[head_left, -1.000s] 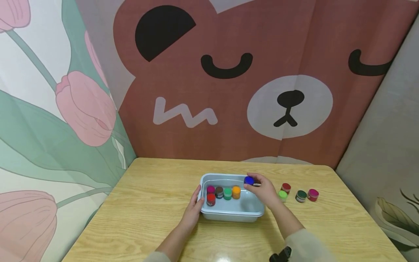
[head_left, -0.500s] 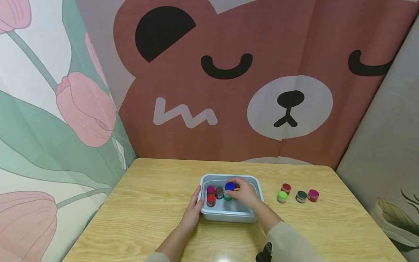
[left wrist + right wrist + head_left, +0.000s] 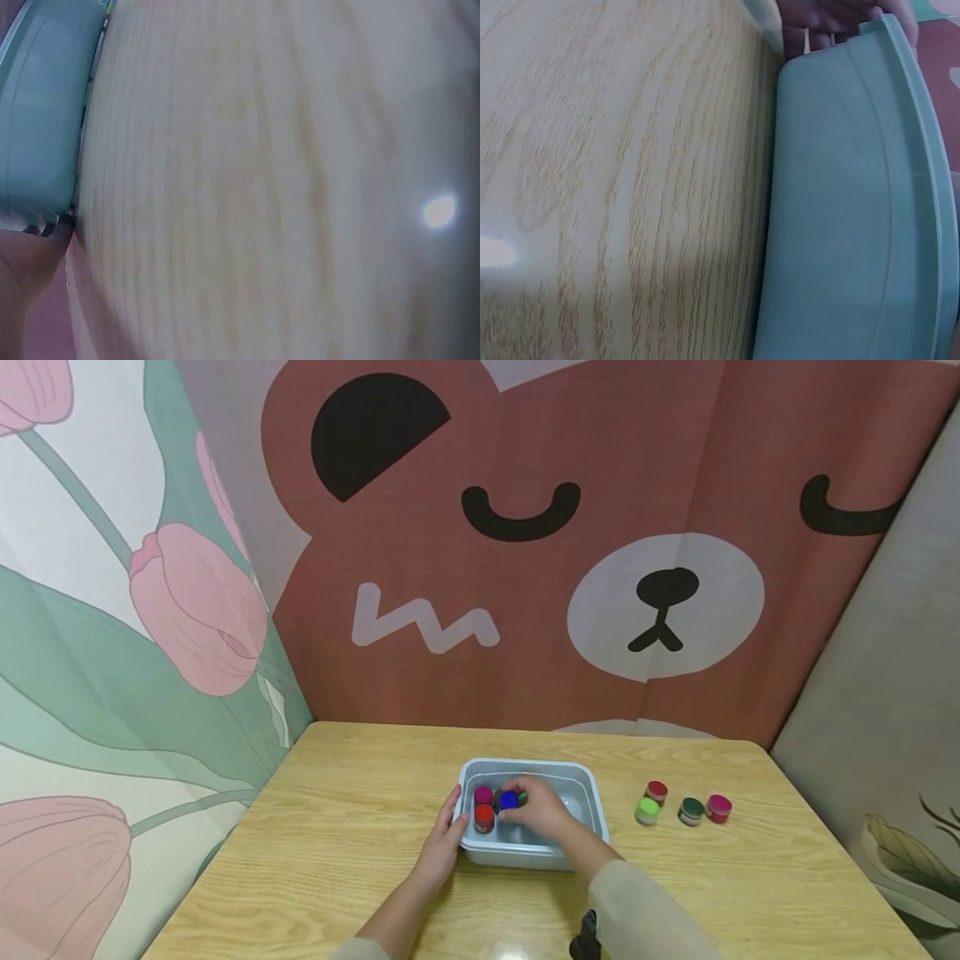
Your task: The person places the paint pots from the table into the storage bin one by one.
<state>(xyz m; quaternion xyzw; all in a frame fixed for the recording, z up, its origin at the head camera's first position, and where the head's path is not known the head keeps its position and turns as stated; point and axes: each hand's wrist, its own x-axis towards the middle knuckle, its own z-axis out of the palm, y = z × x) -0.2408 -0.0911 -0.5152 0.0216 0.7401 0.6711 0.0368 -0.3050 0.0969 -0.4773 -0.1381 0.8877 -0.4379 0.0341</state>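
Observation:
A light blue plastic box point(image 3: 597, 806) stands on the table. My left hand point(image 3: 437, 845) grips its left end, thumb at the rim and fingers along the outer wall. That hand also shows at the box's end in the left wrist view. Inside the box, my right hand point(image 3: 542, 810) pinches a small blue-lidded jar point(image 3: 509, 799). Left of it are a magenta-lidded jar point(image 3: 483, 795) and a red-lidded jar point(image 3: 483, 817). The blue jar and right hand mostly hide the brown, green and orange jars. The right wrist view shows the box's outer wall point(image 3: 829, 195), but not the held jar.
Right of the box, on the wooden table point(image 3: 360, 802), stand a red-lidded jar point(image 3: 656, 792), a light green one point(image 3: 647, 812), a dark green one point(image 3: 691, 812) and a magenta one point(image 3: 718, 808). A bear-printed cloth point(image 3: 525, 693) hangs behind the table.
My right hand has carried the blue-lidded jar leftward, from the box's right rim to over the brown and green jars. The left hand has stayed on the box.

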